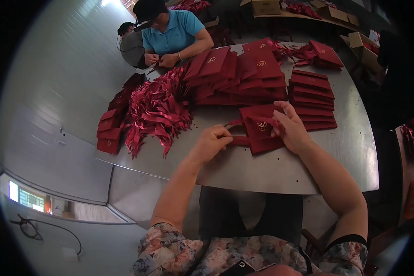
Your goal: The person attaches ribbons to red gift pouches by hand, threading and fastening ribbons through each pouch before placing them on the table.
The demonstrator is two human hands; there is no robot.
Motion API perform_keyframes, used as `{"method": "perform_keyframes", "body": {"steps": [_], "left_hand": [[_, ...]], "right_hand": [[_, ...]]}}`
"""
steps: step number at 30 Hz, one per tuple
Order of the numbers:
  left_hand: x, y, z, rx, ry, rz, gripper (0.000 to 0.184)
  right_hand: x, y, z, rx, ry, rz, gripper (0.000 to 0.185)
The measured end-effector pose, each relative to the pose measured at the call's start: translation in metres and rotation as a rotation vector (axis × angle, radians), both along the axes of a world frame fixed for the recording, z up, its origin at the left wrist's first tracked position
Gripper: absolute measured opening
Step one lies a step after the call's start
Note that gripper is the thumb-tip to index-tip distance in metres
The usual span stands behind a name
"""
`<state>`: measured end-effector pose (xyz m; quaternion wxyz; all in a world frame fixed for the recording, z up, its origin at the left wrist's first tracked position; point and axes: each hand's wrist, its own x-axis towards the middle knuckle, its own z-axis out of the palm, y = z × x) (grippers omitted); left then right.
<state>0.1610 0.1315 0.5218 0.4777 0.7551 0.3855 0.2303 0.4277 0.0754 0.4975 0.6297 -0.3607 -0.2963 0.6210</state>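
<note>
A dark red gift bag [262, 146] with a gold emblem lies flat on the metal table, in front of me. My left hand [211, 145] is closed in a pinch on the bag's red ribbon handle [239, 141], which loops out from its left side. At the bag's right edge is my right hand [292, 126], its thumb and fingers closing on a strip of red ribbon [267, 120] that crosses the front. Its upper fingers are partly raised, and its exact grip is partly hidden.
Beyond the bag, stacked red bags [262, 69] cover the metal table [349, 156]. A heap of ribbon handles [158, 108] lies to the left, with another bag pile [313, 99] at right. Across the table, a person in a blue shirt [177, 32] handles something small. Cardboard boxes [361, 48] stand behind.
</note>
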Motion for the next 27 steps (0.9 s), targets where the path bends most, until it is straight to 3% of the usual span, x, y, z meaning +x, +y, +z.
{"method": "perform_keyframes", "body": {"steps": [3, 9, 11, 12, 17, 27], "left_hand": [[-0.012, -0.006, 0.009, -0.128, 0.129, 0.085, 0.01], [-0.014, 0.004, 0.015, 0.232, 0.181, 0.012, 0.021], [-0.01, 0.006, 0.017, 0.486, 0.154, 0.192, 0.027], [-0.007, 0.006, 0.015, 0.489, 0.154, 0.189, 0.027], [0.002, 0.014, -0.01, 0.73, 0.22, -0.081, 0.024], [0.008, 0.007, 0.0, 0.778, 0.224, -0.187, 0.012]], "right_hand": [[-0.001, 0.001, -0.004, 0.033, -0.053, 0.027, 0.038], [-0.002, 0.001, -0.003, 0.015, -0.014, 0.014, 0.038], [-0.001, 0.0, -0.002, 0.005, 0.009, 0.004, 0.038], [-0.002, 0.0, 0.0, -0.011, 0.017, 0.0, 0.038], [0.001, 0.003, -0.003, -0.014, 0.055, 0.006, 0.037], [0.001, 0.003, -0.003, -0.009, 0.098, -0.007, 0.034]]}}
